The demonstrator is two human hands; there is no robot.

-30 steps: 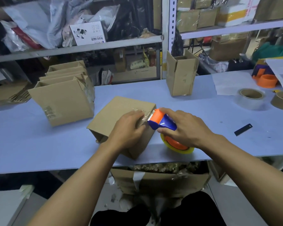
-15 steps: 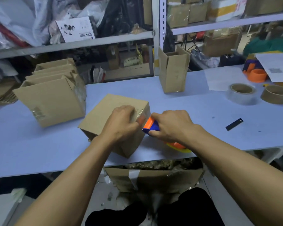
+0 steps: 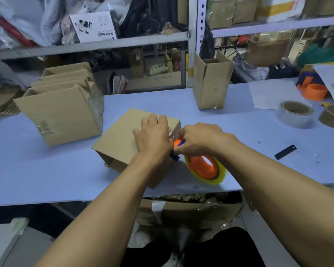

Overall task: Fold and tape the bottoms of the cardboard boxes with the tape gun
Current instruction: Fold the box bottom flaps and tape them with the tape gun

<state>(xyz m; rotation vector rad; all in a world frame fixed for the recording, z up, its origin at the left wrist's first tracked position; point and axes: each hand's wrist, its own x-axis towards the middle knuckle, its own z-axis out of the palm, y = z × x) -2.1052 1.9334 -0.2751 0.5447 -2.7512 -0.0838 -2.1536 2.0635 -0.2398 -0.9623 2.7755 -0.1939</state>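
A brown cardboard box (image 3: 120, 137) lies tilted on the pale blue table (image 3: 46, 170), its folded bottom facing up. My left hand (image 3: 154, 139) lies flat on that bottom near the right edge, fingers straight, pressing it down. My right hand (image 3: 199, 139) grips the orange and blue tape gun (image 3: 202, 166) against the box's right side. Its yellowish tape roll hangs below my hand, near the table's front edge. A short strip of clear tape shows at the box's right corner between my hands.
Several taped boxes (image 3: 62, 108) lean together at the left. An open upright box (image 3: 210, 83) stands at the back. Two tape rolls (image 3: 295, 114), a second orange dispenser (image 3: 312, 89), paper sheets and a small black blade (image 3: 285, 152) lie at the right. A scrap-filled carton (image 3: 189, 211) sits under the table.
My right hand has drawn the tape gun down over the box's right edge toward me, so the roll now shows below it. My left hand slid up flat onto the box bottom.
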